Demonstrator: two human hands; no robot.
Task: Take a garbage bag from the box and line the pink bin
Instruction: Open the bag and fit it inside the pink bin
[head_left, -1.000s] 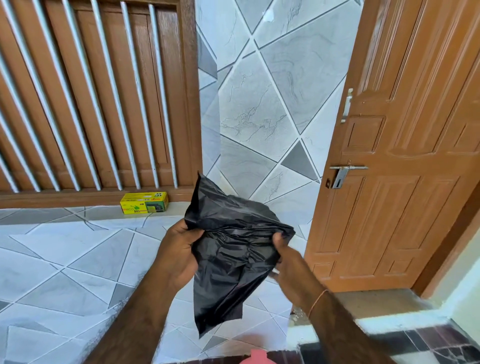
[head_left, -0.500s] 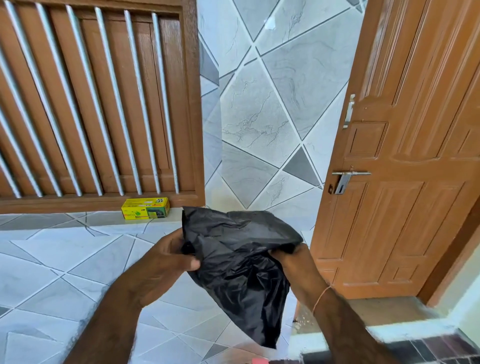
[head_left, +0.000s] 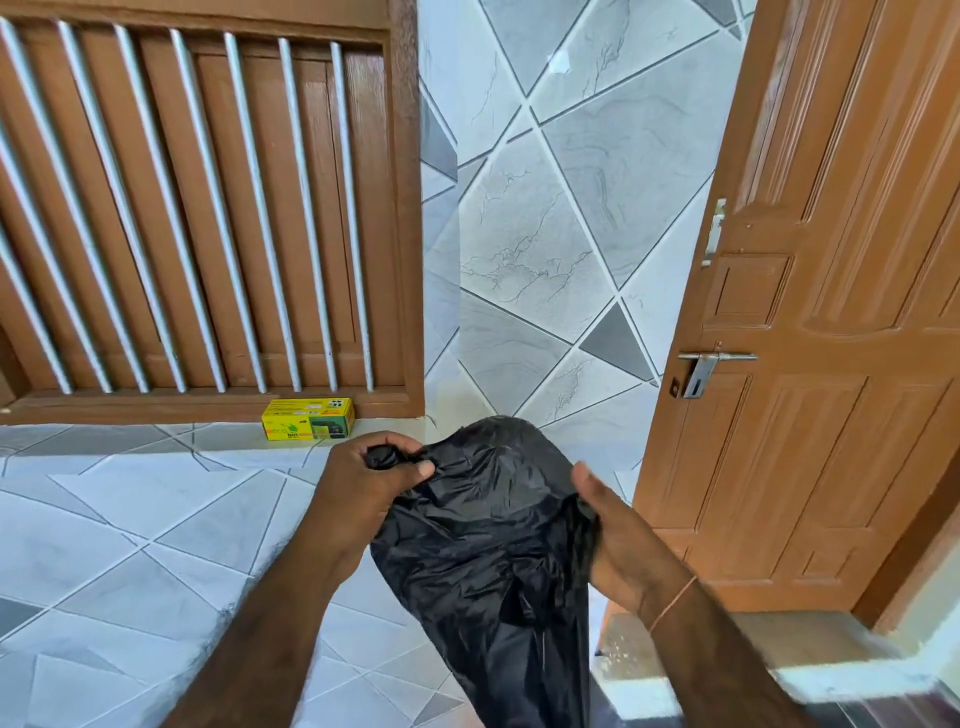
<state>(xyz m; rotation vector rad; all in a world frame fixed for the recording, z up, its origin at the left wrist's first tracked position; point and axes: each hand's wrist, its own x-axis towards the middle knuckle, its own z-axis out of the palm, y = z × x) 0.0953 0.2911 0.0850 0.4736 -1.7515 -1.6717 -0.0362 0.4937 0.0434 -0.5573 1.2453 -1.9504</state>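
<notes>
A crumpled black garbage bag (head_left: 498, 551) hangs between my two hands at the lower middle of the head view. My left hand (head_left: 363, 488) grips a bunched corner of the bag's upper edge. My right hand (head_left: 618, 535) holds the bag's right edge, its fingers tucked into the plastic and the thumb up. The yellow and green garbage bag box (head_left: 308, 419) lies on the tiled ledge behind my left hand, against the wooden frame. The pink bin is out of view.
A brown wooden grille with white bars (head_left: 197, 208) fills the upper left. A brown door (head_left: 831, 312) with a metal latch (head_left: 701, 369) stands open on the right. Grey diamond tiles (head_left: 545, 234) cover the wall and ledge. A white step (head_left: 852, 675) lies at lower right.
Both hands have drawn the bag lower and wider apart. My left hand now bunches a corner of the bag. The camera has tilted up, and the pink sliver at the bottom edge is gone.
</notes>
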